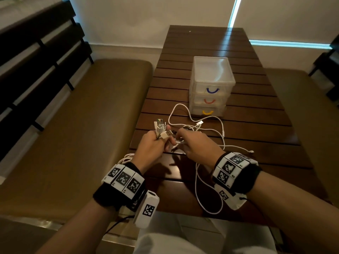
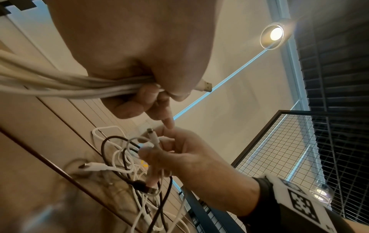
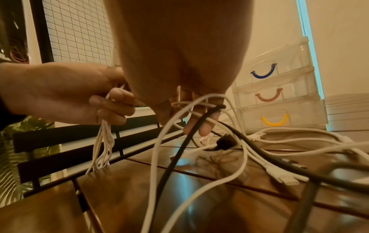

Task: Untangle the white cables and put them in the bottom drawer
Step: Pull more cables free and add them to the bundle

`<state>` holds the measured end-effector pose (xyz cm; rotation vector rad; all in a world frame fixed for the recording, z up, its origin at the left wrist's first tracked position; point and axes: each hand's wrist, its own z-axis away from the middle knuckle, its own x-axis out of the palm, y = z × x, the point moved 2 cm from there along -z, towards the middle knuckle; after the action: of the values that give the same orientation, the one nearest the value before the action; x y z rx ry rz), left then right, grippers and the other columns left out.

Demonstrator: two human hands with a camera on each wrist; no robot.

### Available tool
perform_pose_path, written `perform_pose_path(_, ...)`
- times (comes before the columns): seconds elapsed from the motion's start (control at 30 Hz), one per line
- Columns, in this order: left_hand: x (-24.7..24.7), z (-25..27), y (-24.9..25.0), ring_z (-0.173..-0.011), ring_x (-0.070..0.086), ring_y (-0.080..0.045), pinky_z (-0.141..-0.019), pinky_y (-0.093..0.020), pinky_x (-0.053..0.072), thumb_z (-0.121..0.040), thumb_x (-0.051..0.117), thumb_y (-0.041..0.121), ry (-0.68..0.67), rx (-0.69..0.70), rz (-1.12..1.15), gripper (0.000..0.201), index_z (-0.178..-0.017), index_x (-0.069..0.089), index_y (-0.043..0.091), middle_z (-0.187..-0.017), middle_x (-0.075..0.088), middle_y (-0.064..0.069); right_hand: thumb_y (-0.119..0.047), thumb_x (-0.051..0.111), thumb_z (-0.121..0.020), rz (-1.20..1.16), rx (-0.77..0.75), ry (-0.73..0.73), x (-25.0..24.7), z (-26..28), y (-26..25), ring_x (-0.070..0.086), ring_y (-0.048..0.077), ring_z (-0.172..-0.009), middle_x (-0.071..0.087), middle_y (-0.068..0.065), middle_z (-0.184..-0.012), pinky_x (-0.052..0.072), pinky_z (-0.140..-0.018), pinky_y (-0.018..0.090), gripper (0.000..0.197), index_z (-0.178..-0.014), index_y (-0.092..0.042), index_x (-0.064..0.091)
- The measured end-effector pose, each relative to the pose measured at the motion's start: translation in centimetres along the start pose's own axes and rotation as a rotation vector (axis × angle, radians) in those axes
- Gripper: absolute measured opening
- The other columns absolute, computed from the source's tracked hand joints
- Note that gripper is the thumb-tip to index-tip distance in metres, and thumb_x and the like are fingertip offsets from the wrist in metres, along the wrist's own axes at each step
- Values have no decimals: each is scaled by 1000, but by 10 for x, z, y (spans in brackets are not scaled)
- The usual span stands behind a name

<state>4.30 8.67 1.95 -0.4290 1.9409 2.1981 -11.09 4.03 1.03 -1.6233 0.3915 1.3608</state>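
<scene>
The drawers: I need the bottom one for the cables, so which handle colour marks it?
The yellow-handled drawer, lowest in the clear stack, resting on the table. The red-handled drawer sits above it and the blue-handled drawer is on top. All three look closed.

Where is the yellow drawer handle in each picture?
Head: yellow handle, centre, lowest on the drawer box, beyond both hands.
Left wrist: only a yellow speck behind the cable tangle; I can't tell.
Right wrist: right side, lowest handle.
Shared landmark: the white cables.

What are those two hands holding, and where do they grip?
Left hand grips a bundle of white cables just below their plugs. Right hand pinches one white cable near its connector.
</scene>
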Motion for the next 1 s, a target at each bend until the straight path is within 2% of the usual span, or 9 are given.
perform_pose_path(0.17, 16, 2, 5, -43, 42, 0, -46, -15, 33, -102, 43, 23, 49, -20, 14, 46, -61, 64, 17, -47, 52, 10, -28, 57, -97, -109, -78, 263, -8, 11, 9, 61, 26, -84, 65, 4, -94, 44, -69, 35, 17, -106, -13, 55)
perform_pose_path(0.33, 34, 15, 17, -42, 37, -7, -39, -18, 29, -104, 38, 27, 22, -66, 218, 47, -65, 59, 10, -47, 46, 7, -33, 63, -93, -272, -112, 323, -13, 28, 25, 56, 6, -98, 61, -4, -110, 45, -83, 17, 22, -103, -18, 75)
perform_pose_path(0.43, 46, 19, 23, -45, 42, -8, -40, -21, 33, -104, 41, 23, 47, -48, 277, 38, -78, 65, 11, -52, 56, 8, -42, 58, -93, -162, -41, 481, -19, 40, 26, 46, 9, -86, 51, -5, -90, 36, -72, 17, 27, -91, -22, 76)
perform_pose_path(0.5, 53, 22, 27, -52, 52, -11, -46, -24, 44, -103, 42, 20, 75, -1, 273, 31, -93, 71, 15, -65, 67, 8, -35, 60, -95, -329, 72, 534, -29, 48, 25, 46, 4, -67, 48, -14, -69, 31, -60, 18, 24, -75, -27, 72)
perform_pose_path(0.6, 64, 22, 29, -97, 68, -12, -82, -28, 55, -101, 45, 14, 74, 98, 254, 30, -116, 69, 25, -104, 73, 3, -30, 58, -98, -778, 196, 435, -40, 55, 21, 46, 2, -49, 52, -13, -53, 35, -54, 23, 30, -72, -24, 72)
perform_pose_path(0.7, 69, 17, 26, -112, 65, -21, -96, -48, 52, -95, 52, 16, 10, 86, 154, 31, -118, 69, 28, -118, 70, -2, -32, 54, -99, -864, 165, 445, -50, 61, 13, 58, 8, -58, 64, 0, -68, 46, -57, 30, 30, -89, -16, 78)
perform_pose_path(0.77, 71, 19, 28, -107, 67, -27, -91, -59, 51, -93, 56, 18, -61, 77, 111, 25, -111, 71, 27, -113, 72, -4, -34, 55, -98, -787, 135, 516, -52, 65, 9, 64, 12, -86, 66, 9, -92, 53, -81, 35, 24, -92, -27, 77)
perform_pose_path(0.87, 69, 24, 34, -96, 68, -15, -87, -47, 54, -94, 55, 7, -41, 216, -5, 24, -104, 70, 22, -101, 73, 3, -36, 54, -98, -767, 101, 551, -52, 66, -1, 52, 7, -113, 52, 2, -113, 46, -100, 29, 29, -115, -20, 72)
perform_pose_path(1.0, 63, 23, 30, -100, 66, -14, -88, -44, 54, -95, 51, 3, 0, 310, -16, 27, -106, 68, 21, -105, 70, 3, -52, 39, -98, -1140, 99, 331, -43, 66, -14, 60, 1, -106, 64, -1, -119, 45, -94, 21, 46, -118, -20, 65)
